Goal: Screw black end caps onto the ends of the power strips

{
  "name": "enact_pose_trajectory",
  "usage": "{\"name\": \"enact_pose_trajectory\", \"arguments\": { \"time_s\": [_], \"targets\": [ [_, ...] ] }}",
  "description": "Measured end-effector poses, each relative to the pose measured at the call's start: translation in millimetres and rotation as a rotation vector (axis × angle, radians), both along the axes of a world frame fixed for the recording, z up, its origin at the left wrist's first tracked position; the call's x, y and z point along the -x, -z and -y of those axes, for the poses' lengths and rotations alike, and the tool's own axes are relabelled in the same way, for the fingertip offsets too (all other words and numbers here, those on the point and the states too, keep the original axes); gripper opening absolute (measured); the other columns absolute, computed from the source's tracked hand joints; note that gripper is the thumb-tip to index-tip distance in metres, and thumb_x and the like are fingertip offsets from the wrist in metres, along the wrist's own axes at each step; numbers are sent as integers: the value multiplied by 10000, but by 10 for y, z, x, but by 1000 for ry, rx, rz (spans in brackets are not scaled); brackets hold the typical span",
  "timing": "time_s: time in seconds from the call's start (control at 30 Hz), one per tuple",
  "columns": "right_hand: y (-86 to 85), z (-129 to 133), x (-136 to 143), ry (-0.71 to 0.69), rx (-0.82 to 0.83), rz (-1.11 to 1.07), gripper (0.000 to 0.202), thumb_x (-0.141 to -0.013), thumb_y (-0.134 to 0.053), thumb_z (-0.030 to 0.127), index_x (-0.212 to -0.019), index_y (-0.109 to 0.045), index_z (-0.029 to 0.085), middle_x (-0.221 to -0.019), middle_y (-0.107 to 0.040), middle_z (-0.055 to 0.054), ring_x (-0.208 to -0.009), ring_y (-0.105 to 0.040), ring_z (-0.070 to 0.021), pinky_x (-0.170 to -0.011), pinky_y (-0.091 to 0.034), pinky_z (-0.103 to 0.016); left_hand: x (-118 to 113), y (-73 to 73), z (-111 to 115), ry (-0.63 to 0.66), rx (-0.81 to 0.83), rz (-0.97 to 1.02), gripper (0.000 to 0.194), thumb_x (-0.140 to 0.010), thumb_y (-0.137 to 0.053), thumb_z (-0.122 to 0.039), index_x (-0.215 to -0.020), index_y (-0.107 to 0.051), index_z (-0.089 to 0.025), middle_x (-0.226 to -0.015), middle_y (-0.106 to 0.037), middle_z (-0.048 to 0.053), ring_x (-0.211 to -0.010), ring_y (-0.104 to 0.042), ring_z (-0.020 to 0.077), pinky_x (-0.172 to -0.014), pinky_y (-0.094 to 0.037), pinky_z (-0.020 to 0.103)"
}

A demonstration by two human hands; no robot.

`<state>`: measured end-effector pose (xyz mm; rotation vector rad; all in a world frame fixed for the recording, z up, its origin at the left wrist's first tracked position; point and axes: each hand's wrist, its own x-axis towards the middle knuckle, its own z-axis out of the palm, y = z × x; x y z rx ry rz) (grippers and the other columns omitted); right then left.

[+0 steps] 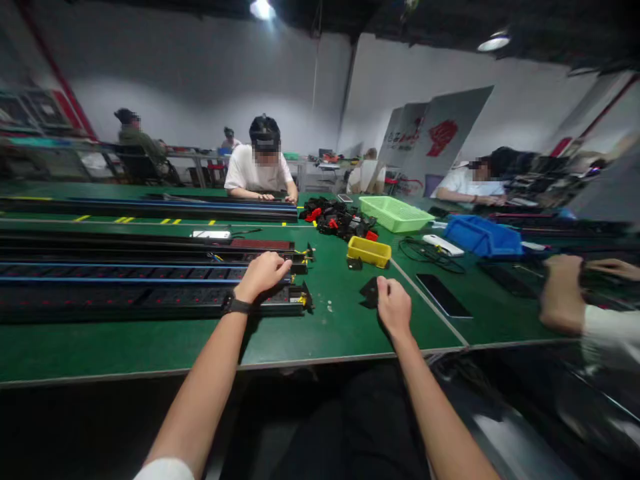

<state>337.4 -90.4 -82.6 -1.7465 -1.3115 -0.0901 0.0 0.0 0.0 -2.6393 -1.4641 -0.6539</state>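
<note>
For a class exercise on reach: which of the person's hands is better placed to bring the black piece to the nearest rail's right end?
Probably the right hand: it holds the black piece, right of the nearest rail. The left hand lies over the rails, away from the piece.

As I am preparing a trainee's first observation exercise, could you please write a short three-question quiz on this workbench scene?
1. Multiple choice: what does the camera wearer's right hand hold?
A. a light green plastic basket
B. a small, angular black piece
C. a flat, dark rectangular phone

2. True or false: the camera wearer's left hand has a black band at its wrist.

3. Fill in the blank: in the picture, the small rectangular yellow plastic bin stands to the ____ of the larger blue plastic bin.

Key: 1. B; 2. True; 3. left.
</note>
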Motion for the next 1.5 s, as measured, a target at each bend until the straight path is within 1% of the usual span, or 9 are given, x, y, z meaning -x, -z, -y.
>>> {"name": "enact_pose_trajectory", "arguments": {
  "time_s": [0.1, 0.2, 0.4, 0.6, 0.8, 0.9, 1.1, 1.23, 1.5],
  "targets": [
    [-7, 16, 3, 7, -7, 8, 599, -1005, -218, 717, -719, -444, 242, -723, -536, -27, -711, -491, -203, -670, -287, -308, -10, -4, 6, -8, 7, 1, 501, -1024, -440, -414, -660, -693, -181, -732, -737, 109, -671, -637, 213, -614, -288, 311],
    [-17, 26, 7, 7, -1, 13, 592, -1010, -216, 707, -715, -434, 242, -717, -533, -25, -687, -475, -196, -662, -285, -307, -14, -12, 15, -11, 4, 2, 487, -1014, -451, -406, -655, -692, -184, -695, -722, 102, -626, -613, 206, -606, -286, 311],
    [-24, 27, 11, 14, 7, 15, 598, -1010, -215, 708, -724, -451, 239, -731, -549, -32, -694, -484, -196, -654, -288, -303, -4, 1, 17, -8, -28, -3, 466, -998, -470, -440, -668, -681, -188, -720, -710, 103, -698, -621, 226, -624, -305, 303],
    [-24, 28, 8, 14, 8, 9, 644, -993, -203, 750, -724, -482, 234, -726, -569, -40, -681, -494, -197, -647, -297, -302, 2, 11, 16, 5, -43, -14, 370, -948, -543, -416, -678, -655, -189, -764, -711, 84, -765, -613, 227, -657, -344, 299],
    [-30, 34, -3, -63, -27, -12, 703, -962, -285, 797, -779, -621, 207, -767, -650, -60, -729, -580, -208, -697, -364, -300, 3, -3, 24, 19, -46, -31, 355, -932, -555, -401, -655, -638, -195, -769, -711, 74, -764, -609, 222, -661, -369, 303],
    [-26, 27, -6, -85, -32, 6, 710, -960, -313, 796, -813, -668, 198, -795, -675, -70, -749, -596, -213, -719, -385, -307, 4, 8, 14, 17, -44, -40, 361, -931, -547, -406, -650, -633, -196, -761, -709, 77, -759, -610, 226, -652, -368, 303],
    [-23, 34, 15, -87, -86, 85, 665, -986, -358, 741, -761, -673, 200, -784, -624, -58, -729, -573, -199, -702, -393, -311, 1, 26, -1, 6, -38, -56, 365, -936, -533, -422, -667, -637, -197, -779, -711, 82, -781, -619, 230, -651, -376, 302],
    [-32, 52, 40, -116, -77, 123, 623, -995, -396, 707, -761, -684, 207, -786, -606, -50, -725, -569, -191, -692, -398, -309, -8, 13, 6, -5, -34, -61, 370, -937, -527, -425, -667, -640, -199, -785, -714, 83, -779, -625, 230, -651, -385, 299],
    [-44, 49, 62, -150, -70, 121, 614, -990, -401, 719, -800, -675, 203, -810, -618, -47, -759, -592, -191, -730, -414, -305, -6, -4, 13, 2, -34, -65, 381, -942, -515, -434, -675, -656, -201, -772, -713, 82, -752, -632, 227, -651, -403, 297]
  ]
}}
